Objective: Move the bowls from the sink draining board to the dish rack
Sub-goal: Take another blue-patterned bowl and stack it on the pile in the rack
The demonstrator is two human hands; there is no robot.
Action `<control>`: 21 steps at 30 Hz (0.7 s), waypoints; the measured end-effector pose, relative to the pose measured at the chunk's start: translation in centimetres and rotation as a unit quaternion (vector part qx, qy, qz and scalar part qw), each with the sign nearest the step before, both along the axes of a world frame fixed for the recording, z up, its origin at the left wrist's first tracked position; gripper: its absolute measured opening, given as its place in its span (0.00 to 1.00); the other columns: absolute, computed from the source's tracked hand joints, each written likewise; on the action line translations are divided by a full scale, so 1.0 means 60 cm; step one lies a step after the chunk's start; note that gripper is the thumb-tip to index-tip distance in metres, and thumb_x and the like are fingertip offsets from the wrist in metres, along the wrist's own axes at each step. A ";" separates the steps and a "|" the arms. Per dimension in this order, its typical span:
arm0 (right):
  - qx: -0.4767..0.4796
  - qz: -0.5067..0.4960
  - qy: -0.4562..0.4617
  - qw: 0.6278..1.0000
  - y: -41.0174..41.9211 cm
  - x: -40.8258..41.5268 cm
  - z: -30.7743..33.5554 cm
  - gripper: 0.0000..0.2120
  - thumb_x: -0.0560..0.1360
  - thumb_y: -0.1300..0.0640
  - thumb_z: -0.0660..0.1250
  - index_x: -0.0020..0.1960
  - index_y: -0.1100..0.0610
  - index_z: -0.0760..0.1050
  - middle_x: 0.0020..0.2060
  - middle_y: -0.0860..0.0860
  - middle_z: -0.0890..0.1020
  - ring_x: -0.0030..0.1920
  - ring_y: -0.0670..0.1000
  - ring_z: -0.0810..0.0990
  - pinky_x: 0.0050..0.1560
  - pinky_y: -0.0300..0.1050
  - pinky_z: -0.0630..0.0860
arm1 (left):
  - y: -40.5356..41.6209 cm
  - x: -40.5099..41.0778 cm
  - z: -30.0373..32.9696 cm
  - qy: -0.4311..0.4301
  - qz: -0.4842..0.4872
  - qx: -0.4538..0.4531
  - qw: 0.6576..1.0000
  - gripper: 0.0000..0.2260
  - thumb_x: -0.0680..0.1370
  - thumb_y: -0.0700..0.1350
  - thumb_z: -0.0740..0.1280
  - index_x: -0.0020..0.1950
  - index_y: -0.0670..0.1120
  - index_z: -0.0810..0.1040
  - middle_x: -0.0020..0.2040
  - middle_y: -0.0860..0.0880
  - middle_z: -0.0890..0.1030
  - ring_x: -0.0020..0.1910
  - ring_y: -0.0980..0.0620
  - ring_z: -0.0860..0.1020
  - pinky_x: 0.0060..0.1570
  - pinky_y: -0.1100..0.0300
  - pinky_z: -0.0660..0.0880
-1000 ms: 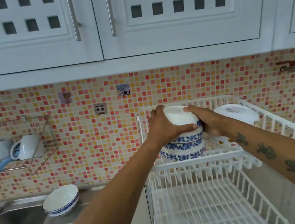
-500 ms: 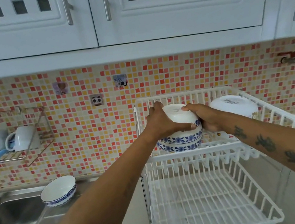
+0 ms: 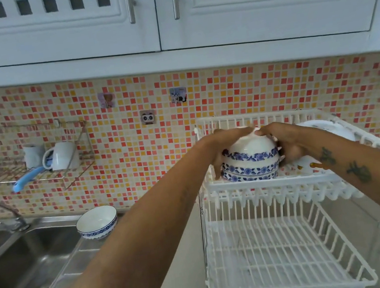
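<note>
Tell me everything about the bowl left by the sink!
The lone bowl is white and glossy, like ceramic, with a blue flower band around its outside below the rim. It sits upright and looks empty on the steel draining board, beside the sink basin, close to the tiled wall. No hand touches it; it stands apart from the dish rack.

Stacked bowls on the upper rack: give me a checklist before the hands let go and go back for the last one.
1. Stack inverted on the rack upper tier: ok.
2. Stack sitting level and stable: cannot tell, both hands cover it.
3. Left hand and right hand around the stack, not yet released: ok.
4. Clearance from the plate beside the stack: cannot tell, the right hand hides the gap.
5. Last bowl upright on the draining board, nothing blocking it: ok.
6. Lower tier free: ok.
</note>
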State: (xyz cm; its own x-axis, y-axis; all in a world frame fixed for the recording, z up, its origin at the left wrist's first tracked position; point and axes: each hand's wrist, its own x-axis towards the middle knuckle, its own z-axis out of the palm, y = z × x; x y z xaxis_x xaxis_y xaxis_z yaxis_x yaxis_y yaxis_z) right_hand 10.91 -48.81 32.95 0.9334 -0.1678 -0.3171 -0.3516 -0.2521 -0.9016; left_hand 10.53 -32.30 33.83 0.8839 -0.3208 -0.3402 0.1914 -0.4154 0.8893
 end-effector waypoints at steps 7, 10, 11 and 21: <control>0.054 0.000 -0.013 0.998 -0.007 -0.013 0.004 0.24 0.77 0.55 0.63 0.71 0.56 0.63 0.55 0.58 0.71 0.60 0.63 0.71 0.65 0.66 0.69 | 0.015 0.016 -0.001 0.018 0.028 -0.009 0.999 0.31 0.80 0.52 0.66 0.78 0.43 0.59 0.75 0.39 0.65 0.70 0.33 0.68 0.62 0.29 0.69; 0.056 -0.008 -0.014 0.998 -0.009 -0.009 0.000 0.24 0.76 0.55 0.63 0.71 0.56 0.64 0.52 0.57 0.72 0.57 0.63 0.73 0.62 0.66 0.71 | 0.015 0.021 -0.005 0.016 0.026 -0.010 1.000 0.31 0.79 0.52 0.66 0.78 0.43 0.59 0.76 0.40 0.64 0.71 0.33 0.68 0.62 0.29 0.69; 0.057 -0.009 -0.013 0.998 -0.008 -0.010 0.001 0.24 0.76 0.55 0.63 0.71 0.56 0.64 0.52 0.57 0.73 0.56 0.62 0.74 0.61 0.66 0.72 | 0.014 0.025 -0.007 0.018 0.025 -0.010 0.999 0.31 0.79 0.53 0.66 0.78 0.43 0.59 0.76 0.40 0.63 0.71 0.33 0.67 0.62 0.28 0.69; -0.352 -0.068 -0.217 0.908 0.117 0.006 0.043 0.33 0.75 0.45 0.65 0.74 0.59 0.63 0.74 0.59 0.64 0.70 0.61 0.68 0.65 0.55 0.71 | 0.056 0.026 0.023 -0.001 -0.055 -0.111 0.992 0.30 0.81 0.58 0.57 0.80 0.47 0.55 0.81 0.42 0.53 0.77 0.34 0.58 0.68 0.31 0.64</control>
